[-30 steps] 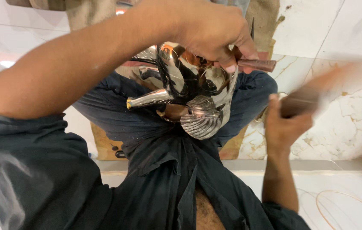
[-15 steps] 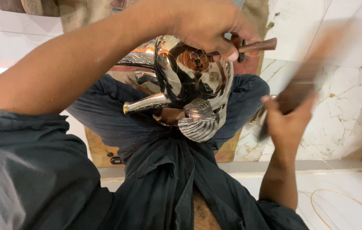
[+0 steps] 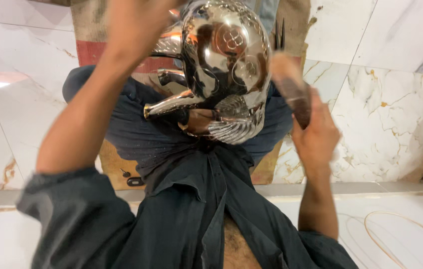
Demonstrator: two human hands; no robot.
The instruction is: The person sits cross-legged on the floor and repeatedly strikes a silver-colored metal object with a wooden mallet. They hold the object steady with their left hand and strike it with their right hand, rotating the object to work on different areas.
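The person sits over a marble floor [image 3: 386, 114] in dark clothing, holding a polished metal teapot [image 3: 224, 69] raised above the lap. The left hand [image 3: 137, 25] grips the teapot at its upper side; its fingers are largely cut off by the frame's top edge, so how tightly they close cannot be told. The teapot's spout [image 3: 169, 105] points toward the person's left, and a fluted shell ornament [image 3: 234, 127] sits low on the body. The right hand [image 3: 316, 139] is closed around a wooden-handled tool [image 3: 291, 89], blurred, with its upper end just beside the teapot's right flank. In my judgement, good work here calls for a steady left-hand hold and light, controlled contact against the curved surface, so the mirror finish is not marked.
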